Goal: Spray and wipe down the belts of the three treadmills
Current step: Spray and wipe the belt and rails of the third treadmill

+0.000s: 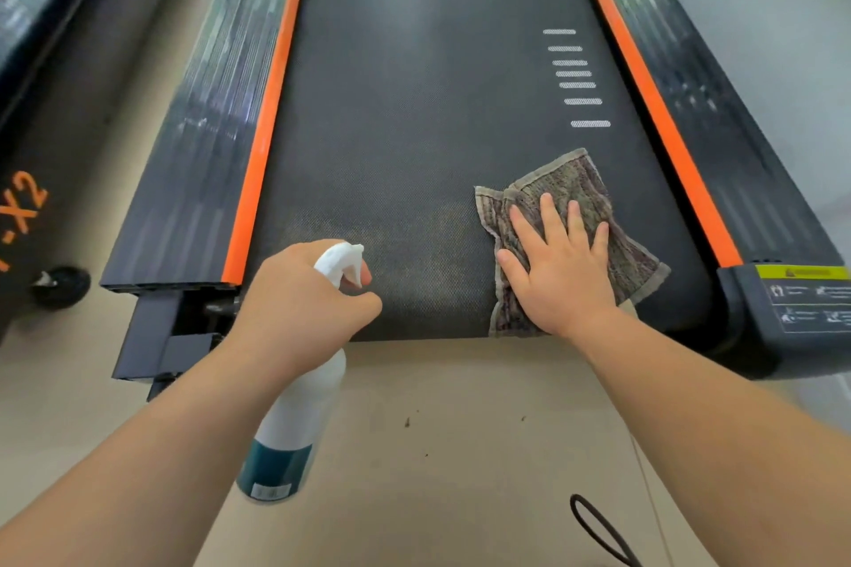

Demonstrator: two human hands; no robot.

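- At the near left corner of the belt point(414, 106): left hand point(299, 304) wrapped round the neck of the spray bottle point(299, 419).
- By the near right edge: right hand point(562, 272) flat, fingers spread, pressing the cloth point(575, 180) onto the belt.
- Farther along the right edge: white dashes point(578, 85).

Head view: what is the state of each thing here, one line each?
Spray bottle: gripped at the neck by the left hand, nozzle toward the belt.
Cloth: lying flat on the belt, pressed by the right hand, fingers straight.
Belt: a paler patch near its near end.
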